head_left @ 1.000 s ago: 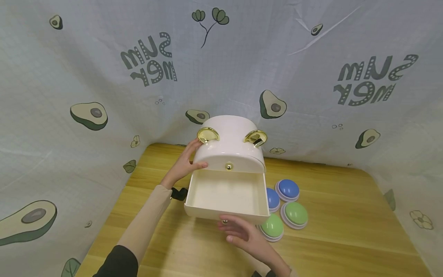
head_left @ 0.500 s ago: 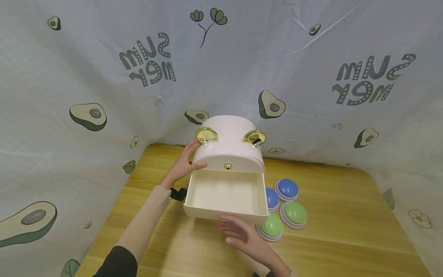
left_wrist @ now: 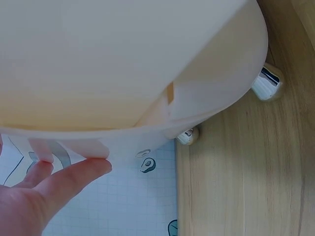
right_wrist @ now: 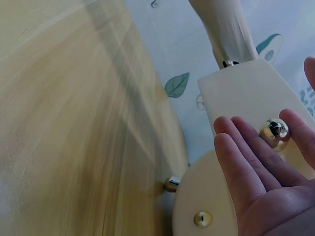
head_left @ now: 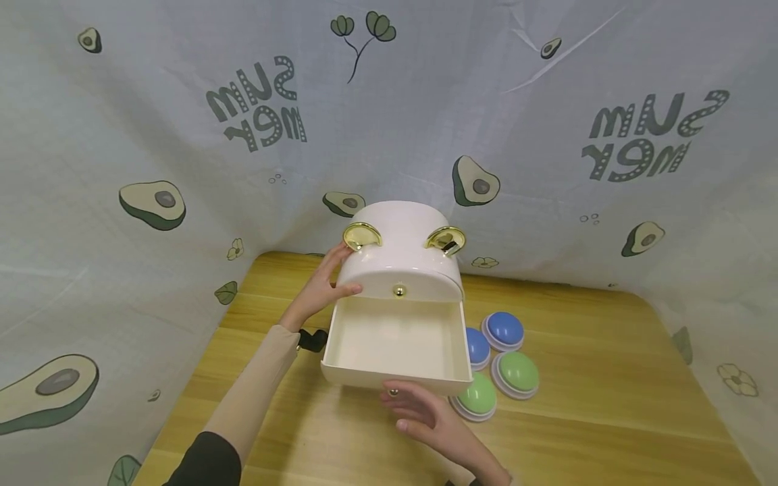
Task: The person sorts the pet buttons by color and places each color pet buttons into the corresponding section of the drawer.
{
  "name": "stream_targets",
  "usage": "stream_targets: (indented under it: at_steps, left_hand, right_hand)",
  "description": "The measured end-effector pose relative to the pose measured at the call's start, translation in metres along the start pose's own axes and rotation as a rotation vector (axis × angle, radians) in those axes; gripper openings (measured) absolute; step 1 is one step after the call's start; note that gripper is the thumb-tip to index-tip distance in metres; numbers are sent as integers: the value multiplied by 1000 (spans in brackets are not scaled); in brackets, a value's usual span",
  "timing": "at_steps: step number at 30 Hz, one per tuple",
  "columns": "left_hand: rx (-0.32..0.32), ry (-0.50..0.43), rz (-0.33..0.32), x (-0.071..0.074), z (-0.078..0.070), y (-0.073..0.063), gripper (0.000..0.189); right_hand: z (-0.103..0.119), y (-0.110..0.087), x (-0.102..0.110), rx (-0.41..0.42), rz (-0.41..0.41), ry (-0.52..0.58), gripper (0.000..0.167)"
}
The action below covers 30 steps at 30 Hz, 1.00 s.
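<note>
A glossy white storage box [head_left: 401, 226] with two gold ear-shaped pieces stands on the wooden table against the curtain. Its lower drawer [head_left: 389, 379] is pulled out and holds nothing; the upper drawer, with a gold knob [head_left: 399, 291], is closed. My left hand [head_left: 317, 291] touches the box's left side, thumb at the front edge and fingers reaching back along the wall. In front of the pulled-out drawer is my right hand [head_left: 430, 420], its fingers extended. The right wrist view shows the lower drawer's round gold knob [right_wrist: 273, 131] between the index and middle fingers.
Right of the drawer lie two blue domed buttons [head_left: 506, 329] and two green domed buttons [head_left: 519, 371], all with white bases. An avocado-print curtain [head_left: 389, 135] surrounds the table [head_left: 583, 358] at the back and sides. Gold feet [left_wrist: 267, 87] raise the box.
</note>
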<state>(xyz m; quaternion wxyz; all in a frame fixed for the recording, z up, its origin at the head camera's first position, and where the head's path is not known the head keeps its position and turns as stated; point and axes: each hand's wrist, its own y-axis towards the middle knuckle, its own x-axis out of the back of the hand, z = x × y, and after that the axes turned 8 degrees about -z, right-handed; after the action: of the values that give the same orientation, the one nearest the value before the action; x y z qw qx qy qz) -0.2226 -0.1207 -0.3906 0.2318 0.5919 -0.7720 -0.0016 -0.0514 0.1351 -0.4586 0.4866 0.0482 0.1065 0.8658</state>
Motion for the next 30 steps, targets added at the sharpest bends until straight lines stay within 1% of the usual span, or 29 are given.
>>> stream_targets:
  at_steps: [3, 5, 7, 8, 9, 10, 11, 12, 13, 14, 15, 17, 19, 22, 25, 27, 30]
  left_hand:
    - [-1, 1, 1, 0, 0, 0, 73]
    - [-1, 2, 0, 0, 2, 0, 73]
    - [2, 9, 0, -1, 10, 3, 74]
    - [2, 10, -1, -2, 15, 4, 75]
    - [1, 11, -1, -3, 20, 6, 75]
    - [1, 15, -2, -4, 25, 7, 76]
    - [-1, 18, -4, -4, 30, 9, 77]
    - [-2, 21, -6, -5, 35, 10, 77]
    - [-5, 22, -10, -5, 36, 10, 77]
    - [-8, 22, -13, -5, 37, 10, 77]
    - [-11, 22, -16, -5, 38, 10, 77]
    - [-16, 18, -23, -4, 39, 10, 76]
    - [-22, 12, -25, -4, 40, 9, 76]
    - [-33, 12, -27, -4, 41, 9, 78]
    - [-50, 21, -33, -5, 42, 9, 81]
    - [-55, 26, -37, -5, 42, 9, 83]
    - [-53, 24, -38, -5, 42, 9, 83]
  right_hand:
    - [2, -1, 2, -8, 19, -17, 48]
    - [7, -2, 5, -42, 35, -24, 49]
    - [13, -6, 12, -29, 48, -23, 48]
    - [17, -7, 18, 1, 44, -13, 48]
    - [20, -9, 24, 54, 30, -10, 48]
    - [23, -12, 30, 98, 5, 8, 47]
    - [26, -15, 38, 163, -27, 21, 47]
    - [28, -18, 46, 235, -67, 33, 46]
    - [31, -21, 54, 288, -115, 48, 46]
    - [32, -24, 61, 333, -167, 50, 46]
    - [34, -28, 68, 356, -217, 54, 46]
    - [35, -34, 80, 364, -315, 43, 46]
    - [34, -41, 89, 333, -405, 11, 47]
    - [31, -49, 97, 278, -491, -24, 46]
    - [24, -54, 102, 262, -514, -21, 46]
    - [19, -57, 104, 233, -515, -21, 48]
    - [9, -62, 106, 152, -523, -64, 53]
